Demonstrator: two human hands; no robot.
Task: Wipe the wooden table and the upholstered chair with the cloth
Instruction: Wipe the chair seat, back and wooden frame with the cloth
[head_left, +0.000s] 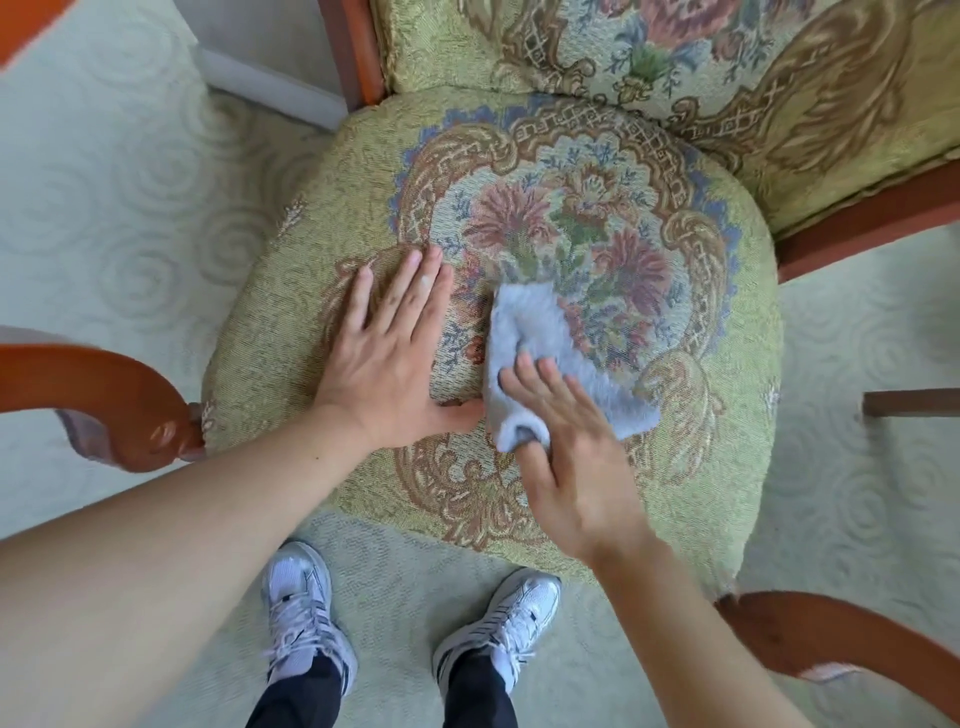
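The upholstered chair fills the view: a green seat (701, 291) with a woven floral medallion and a matching backrest (649, 57) behind it. A light blue-grey cloth (535, 332) lies crumpled near the seat's middle. My right hand (566, 441) presses on the cloth's near end, fingers straight on top, with the thumb tucked under a fold of it. My left hand (389, 353) rests flat on the seat just left of the cloth, fingers spread, thumb pointing at the cloth. No wooden table is in view.
Curved wooden armrests stand at the left (104, 395) and the lower right (831, 649). Pale green patterned carpet (130, 197) surrounds the chair. My two white sneakers (306, 623) stand on it just before the seat's front edge.
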